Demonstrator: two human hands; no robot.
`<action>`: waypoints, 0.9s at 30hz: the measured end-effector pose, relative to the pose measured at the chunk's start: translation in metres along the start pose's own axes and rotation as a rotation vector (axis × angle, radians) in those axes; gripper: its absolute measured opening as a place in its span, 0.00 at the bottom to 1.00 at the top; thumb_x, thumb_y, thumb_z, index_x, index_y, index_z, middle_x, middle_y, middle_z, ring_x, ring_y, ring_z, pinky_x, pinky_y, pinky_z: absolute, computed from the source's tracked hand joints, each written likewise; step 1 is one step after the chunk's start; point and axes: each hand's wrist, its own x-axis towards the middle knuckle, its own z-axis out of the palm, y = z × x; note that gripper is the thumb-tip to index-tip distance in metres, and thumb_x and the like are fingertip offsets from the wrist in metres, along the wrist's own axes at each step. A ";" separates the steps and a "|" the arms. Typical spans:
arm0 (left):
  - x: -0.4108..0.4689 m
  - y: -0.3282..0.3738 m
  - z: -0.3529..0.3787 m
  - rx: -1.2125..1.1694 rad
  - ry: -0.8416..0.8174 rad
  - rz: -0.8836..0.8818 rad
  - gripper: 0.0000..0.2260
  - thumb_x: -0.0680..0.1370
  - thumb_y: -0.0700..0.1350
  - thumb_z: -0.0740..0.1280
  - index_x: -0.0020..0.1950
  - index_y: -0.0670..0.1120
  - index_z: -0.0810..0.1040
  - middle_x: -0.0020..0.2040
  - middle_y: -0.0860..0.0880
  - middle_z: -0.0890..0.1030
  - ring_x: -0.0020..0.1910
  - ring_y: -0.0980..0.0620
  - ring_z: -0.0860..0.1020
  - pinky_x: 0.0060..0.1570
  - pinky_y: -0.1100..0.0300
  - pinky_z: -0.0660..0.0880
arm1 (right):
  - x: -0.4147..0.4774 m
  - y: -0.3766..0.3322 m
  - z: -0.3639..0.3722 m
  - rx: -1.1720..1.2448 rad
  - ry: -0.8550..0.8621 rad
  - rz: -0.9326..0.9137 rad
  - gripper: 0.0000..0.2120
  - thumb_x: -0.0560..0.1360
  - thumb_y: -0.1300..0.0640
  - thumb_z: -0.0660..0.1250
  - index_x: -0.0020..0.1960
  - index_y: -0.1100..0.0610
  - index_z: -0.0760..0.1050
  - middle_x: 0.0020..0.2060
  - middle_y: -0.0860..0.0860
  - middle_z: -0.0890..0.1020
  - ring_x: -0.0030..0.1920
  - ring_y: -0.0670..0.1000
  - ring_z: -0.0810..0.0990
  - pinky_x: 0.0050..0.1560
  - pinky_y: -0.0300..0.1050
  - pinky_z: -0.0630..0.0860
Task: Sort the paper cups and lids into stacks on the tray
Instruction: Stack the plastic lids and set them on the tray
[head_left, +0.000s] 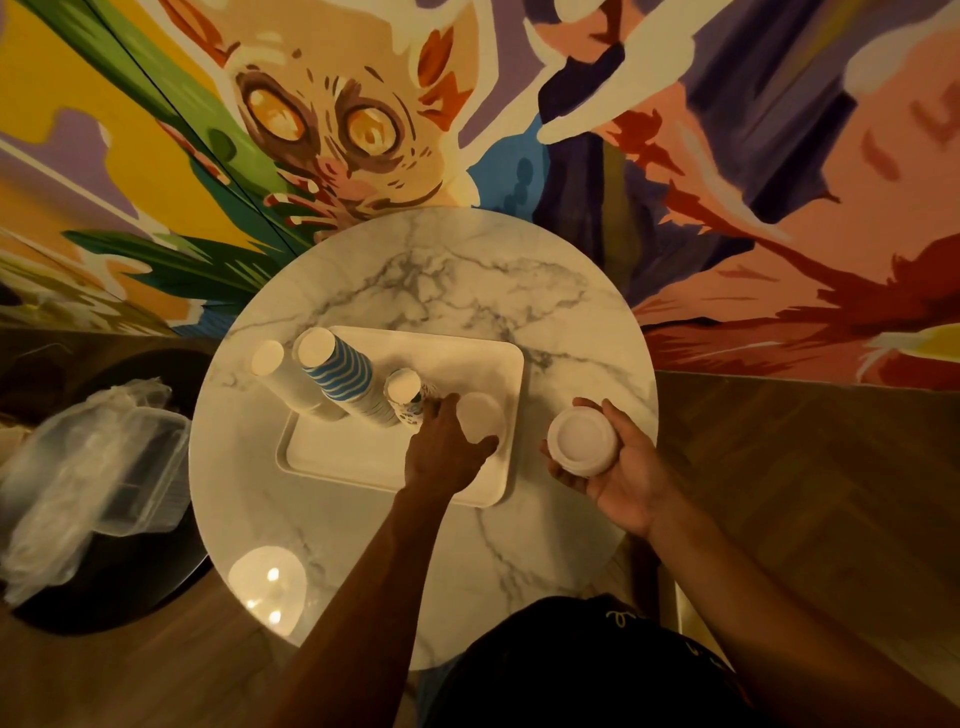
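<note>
A round, marble-patterned table (467, 291) stands against a wall covered by a bright mural (332, 119) of a wide-eyed cat among green leaves and purple, pink and red shapes. The floor (810, 467) is wood planking. A lamp's glare (267, 577) reflects off the near left part of the tabletop. To the left sits a lower dark round surface (130, 597) carrying clear plastic containers (98, 452) wrapped in thin plastic.

One white rectangular tray (467, 364) lies on the table. Three stacks of paper cups stand upside down, bases up, along its left end: a plain white stack (270, 358), a taller blue-and-white wavy-striped stack (340, 376) just beside it, and a narrower patterned stack (405, 392) to the right. How many cups each holds cannot be counted.

There are two groups of lids. One, the white lids on the tray (478, 421), sits just right of the patterned stack. The left hand (447, 447) reaches over the tray and holds these lids at their edge, fingers on the far left side and thumb on the near side. The right hand (618, 467) hovers over the table's right edge, palm up, fingers curled around a short stack of white lids (584, 441).
</note>
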 end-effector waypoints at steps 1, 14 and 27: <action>0.000 0.000 0.001 -0.002 -0.002 0.001 0.38 0.73 0.57 0.75 0.77 0.46 0.63 0.78 0.45 0.61 0.70 0.39 0.72 0.65 0.44 0.71 | 0.000 0.000 -0.001 0.001 0.001 0.001 0.16 0.82 0.44 0.61 0.63 0.52 0.77 0.59 0.62 0.81 0.60 0.66 0.78 0.46 0.56 0.83; -0.016 0.020 -0.019 -0.131 0.091 0.140 0.37 0.75 0.58 0.73 0.78 0.49 0.63 0.77 0.46 0.64 0.73 0.45 0.68 0.67 0.50 0.70 | -0.002 0.000 0.002 0.022 -0.018 0.009 0.18 0.83 0.44 0.58 0.65 0.52 0.78 0.60 0.62 0.81 0.56 0.65 0.82 0.48 0.58 0.83; -0.043 0.054 -0.014 -0.041 -0.110 0.510 0.41 0.68 0.65 0.77 0.77 0.54 0.67 0.72 0.54 0.72 0.69 0.52 0.71 0.67 0.52 0.70 | -0.004 0.001 0.010 -0.109 -0.027 0.002 0.20 0.83 0.45 0.57 0.69 0.52 0.77 0.63 0.56 0.83 0.58 0.57 0.81 0.49 0.52 0.82</action>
